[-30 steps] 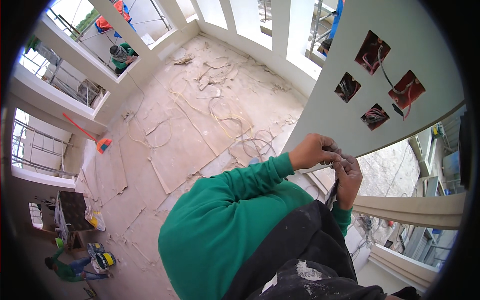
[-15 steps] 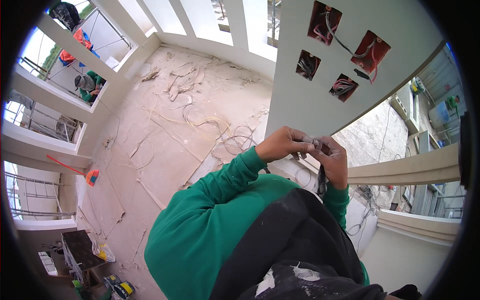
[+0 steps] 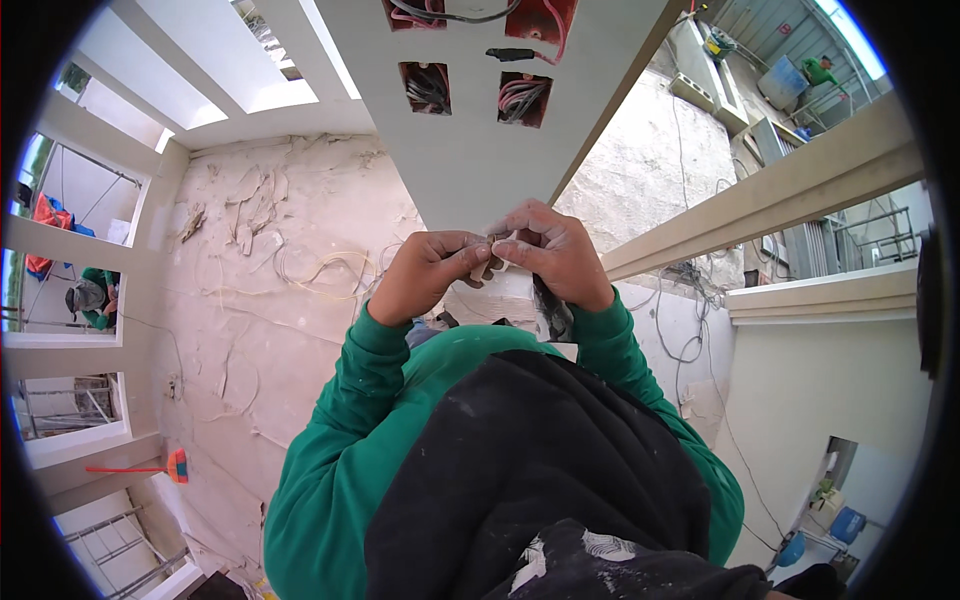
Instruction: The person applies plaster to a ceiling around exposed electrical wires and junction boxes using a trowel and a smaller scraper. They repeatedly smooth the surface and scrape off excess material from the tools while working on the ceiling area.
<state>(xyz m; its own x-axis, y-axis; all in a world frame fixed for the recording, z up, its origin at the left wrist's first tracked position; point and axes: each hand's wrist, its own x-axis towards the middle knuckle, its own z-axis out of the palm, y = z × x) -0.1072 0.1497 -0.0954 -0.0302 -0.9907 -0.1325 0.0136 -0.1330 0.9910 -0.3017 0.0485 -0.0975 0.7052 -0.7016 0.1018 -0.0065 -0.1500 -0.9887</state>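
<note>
My left hand (image 3: 425, 272) and my right hand (image 3: 560, 255) meet in front of my chest, fingertips pinched together. Something small sits between the fingertips, too tiny and covered to name. A crumpled dark strip (image 3: 553, 315) hangs below my right hand; where it is held is hidden. Just beyond the hands stands a pale wall panel (image 3: 465, 165) with red recessed electrical boxes (image 3: 541, 18). Bundled wires (image 3: 522, 98) fill the lower boxes. A grey wire loops between the upper two, and a pink wire runs down to a black-wrapped end (image 3: 510, 54).
Loose cables (image 3: 330, 270) and torn sheeting (image 3: 262, 200) lie on the dusty floor at left. A beige ledge (image 3: 760, 190) crosses at right, with tangled cords (image 3: 690, 285) below it. A red-handled broom (image 3: 178, 465) and another person (image 3: 95, 298) are at far left.
My view has turned to the right, so the wall panel and boxes now appear higher and farther left. Both hands stay together at the fingertips, with the dark strip still hanging.
</note>
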